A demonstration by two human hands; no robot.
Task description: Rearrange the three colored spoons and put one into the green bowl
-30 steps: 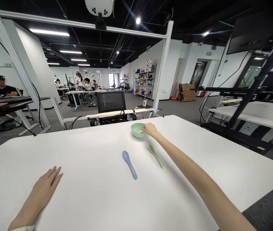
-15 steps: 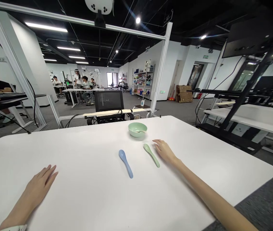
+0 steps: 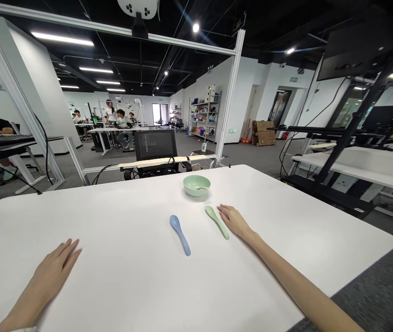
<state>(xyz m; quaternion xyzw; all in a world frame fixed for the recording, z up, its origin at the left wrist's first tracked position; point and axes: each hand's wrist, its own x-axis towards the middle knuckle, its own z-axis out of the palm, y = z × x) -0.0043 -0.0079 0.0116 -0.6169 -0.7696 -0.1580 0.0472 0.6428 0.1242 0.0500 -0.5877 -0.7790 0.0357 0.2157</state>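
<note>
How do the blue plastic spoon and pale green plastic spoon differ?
The blue spoon is mid blue, the green spoon pale green. The blue spoon lies further left; the green spoon lies beside the right hand. Both lie flat, bowls pointing away.

On the tabletop (image 3: 123,221), a bowl (image 3: 196,186) with a spoon (image 3: 201,188) in it sits near the far edge; a left spoon (image 3: 180,235) and a right spoon (image 3: 217,222) lie before it.

Head-worn wide-angle camera looks forward and down over a white worktop (image 3: 113,216), close above the left hand (image 3: 51,272) and right hand (image 3: 234,222), open office (image 3: 182,110) beyond.
</note>
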